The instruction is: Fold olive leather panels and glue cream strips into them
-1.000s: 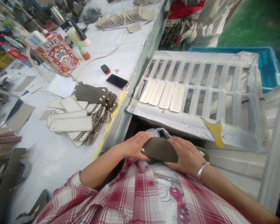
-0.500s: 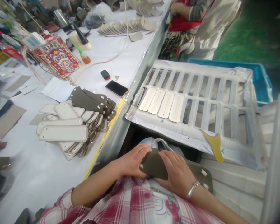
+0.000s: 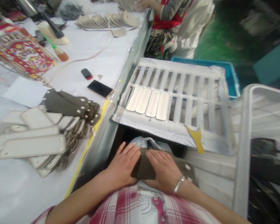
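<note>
Both hands rest in my lap on a dark olive leather piece (image 3: 144,168). My left hand (image 3: 122,166) lies flat on its left end with fingers spread. My right hand (image 3: 164,171), with a silver bracelet at the wrist, presses on the piece's middle. The piece's right end, with small white tabs, pokes out past my right wrist. A plastic bag (image 3: 146,143) shows just beyond the hands. In front of me a slotted drying rack (image 3: 200,93) holds several cream oblong pieces (image 3: 149,101) side by side.
On the white table (image 3: 100,46) at left lie a fanned stack of cream and olive tabs (image 3: 44,124), a phone (image 3: 100,89), a small black device (image 3: 86,73) and a glue bottle (image 3: 58,53). Another person (image 3: 179,21) works at the far end. A blue crate (image 3: 232,77) stands behind the rack.
My head has turned right and down a little. The olive piece has slid under my right hand, and my left hand has flattened onto its left end.
</note>
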`<state>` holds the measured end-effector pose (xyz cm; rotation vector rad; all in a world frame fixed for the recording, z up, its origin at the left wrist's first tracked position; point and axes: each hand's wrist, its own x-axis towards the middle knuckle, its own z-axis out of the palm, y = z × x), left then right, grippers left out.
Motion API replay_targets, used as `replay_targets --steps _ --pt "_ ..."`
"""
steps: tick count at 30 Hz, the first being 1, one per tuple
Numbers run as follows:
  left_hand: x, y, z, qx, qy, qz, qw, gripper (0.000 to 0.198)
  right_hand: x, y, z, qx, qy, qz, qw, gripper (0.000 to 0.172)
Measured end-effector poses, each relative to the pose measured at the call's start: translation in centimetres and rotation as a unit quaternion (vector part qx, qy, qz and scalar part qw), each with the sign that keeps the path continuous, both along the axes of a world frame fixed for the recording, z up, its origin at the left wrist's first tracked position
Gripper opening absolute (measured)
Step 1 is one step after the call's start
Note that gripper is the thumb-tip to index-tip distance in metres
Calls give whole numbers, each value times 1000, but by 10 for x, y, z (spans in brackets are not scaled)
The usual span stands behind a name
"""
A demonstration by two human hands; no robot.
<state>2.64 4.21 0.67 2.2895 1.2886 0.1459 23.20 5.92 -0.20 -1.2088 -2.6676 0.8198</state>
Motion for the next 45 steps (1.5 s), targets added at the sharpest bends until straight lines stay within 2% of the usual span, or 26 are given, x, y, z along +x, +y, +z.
replay_targets --steps 2,4,6,8,10,12,15,17,19,26,36,41,45 --pt "13 -1 3 25 28 -23 999 70 15 -1 3 -12 1 3 1000 82" --pt "32 0 2 33 26 -58 997 71 42 -4 5 -15 1 -19 1000 89" --pt "56 3 -1 34 16 -84 996 71 78 -10 6 -23 10 -72 997 91" --pt "85 6 -4 35 7 -101 994 72 113 -20 2 -51 39 -164 984 85" --pt "112 8 -7 37 -1 -111 993 76 140 -31 -6 -114 95 -272 951 67" --pt "134 10 -11 35 -3 -111 993 79 154 -39 -17 -207 183 -345 897 47" --pt "151 11 -14 23 5 -103 994 77 155 -44 -27 -320 311 -358 820 36" --pt "155 11 -15 15 15 -99 995 75 152 -45 -29 -340 340 -369 795 34" --pt "156 11 -13 9 24 -101 995 72 150 -45 -29 -340 344 -384 786 34" --pt "164 11 -4 -4 39 -114 993 62 153 -46 -33 -334 365 -370 787 32" --pt "179 12 -3 -3 51 -95 994 58 148 -47 -32 -265 313 -405 817 27" --pt "178 12 -5 0 51 -83 995 63 142 -46 -32 -213 270 -413 843 26" --pt "183 11 -10 9 39 -71 997 70 142 -44 -30 -220 259 -412 846 26"
